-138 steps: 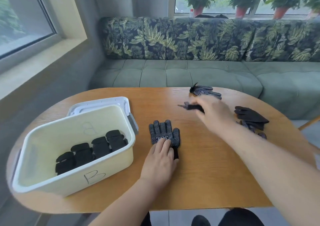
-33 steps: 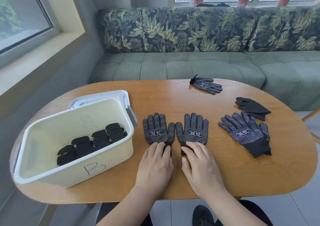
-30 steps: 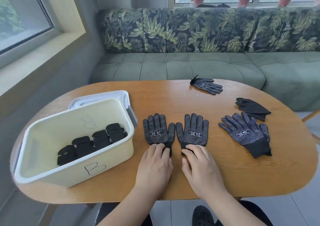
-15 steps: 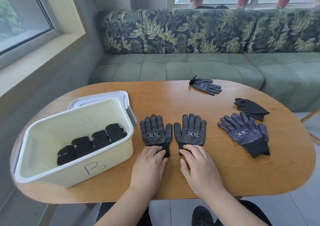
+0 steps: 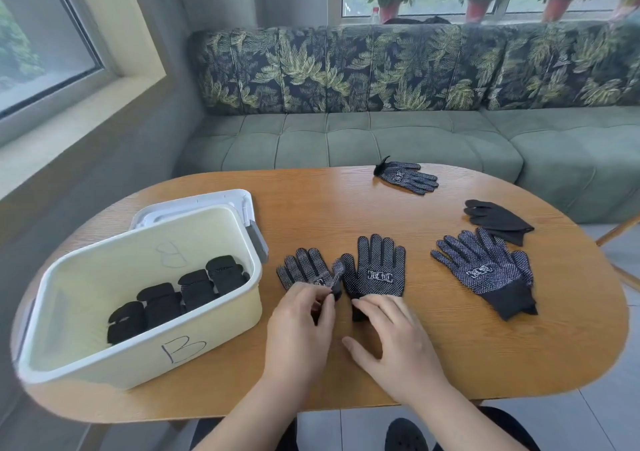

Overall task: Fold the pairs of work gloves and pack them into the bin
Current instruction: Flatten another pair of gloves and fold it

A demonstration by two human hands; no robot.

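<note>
Left hand [image 5: 300, 327] fingers pinch the left glove [image 5: 303, 270] at its edge. Right hand [image 5: 393, 341] fingers lie released on the right glove [image 5: 376, 270]. Bin [image 5: 121, 359], marked "B", holds folded pairs [image 5: 180, 295]. Loose gloves [image 5: 485, 272] lie beyond on the bench [image 5: 329, 215].

— Where's the bin [image 5: 207, 329]?
— Left on the table [image 5: 450, 346], folded gloves [image 5: 194, 291] inside, lid [image 5: 207, 201] behind.
— The rest?
— A glove pair [image 5: 375, 270] right of the bin, two gloves [image 5: 485, 270] farther right, one glove [image 5: 408, 177] at the far edge, sofa [image 5: 346, 139] beyond.
</note>
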